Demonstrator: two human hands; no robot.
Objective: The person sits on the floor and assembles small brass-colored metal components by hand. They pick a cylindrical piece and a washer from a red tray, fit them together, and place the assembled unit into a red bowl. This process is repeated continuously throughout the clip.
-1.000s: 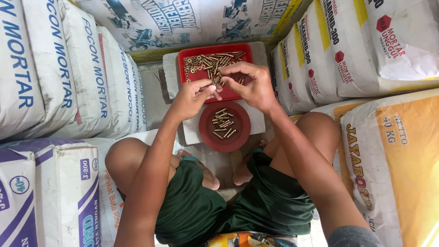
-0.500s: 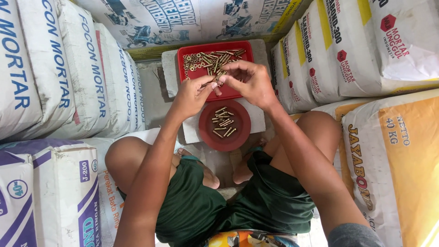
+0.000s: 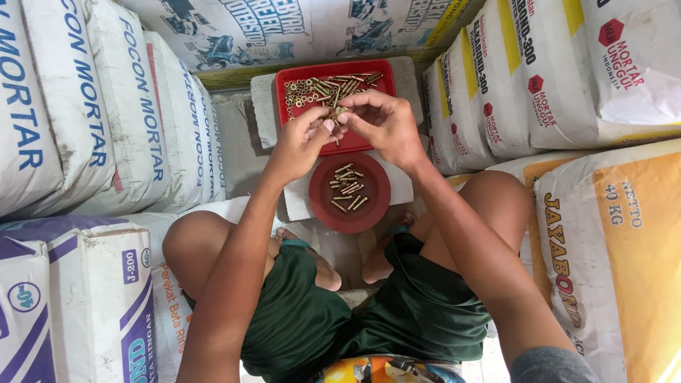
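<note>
— Over the red tray (image 3: 301,72), what's changed?
— Little: left hand (image 3: 301,142) and right hand (image 3: 383,124) have stayed together, fingertips pinched narrow on a small brass bolt (image 3: 340,111).
— And below?
— Finished bolts lie in the round red lid (image 3: 369,213).

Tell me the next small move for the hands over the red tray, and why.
Probably lower the small brass piece pinched between the left hand and right hand into the round red dish, since similar brass bolts already lie there, just below the rectangular red tray.
</note>
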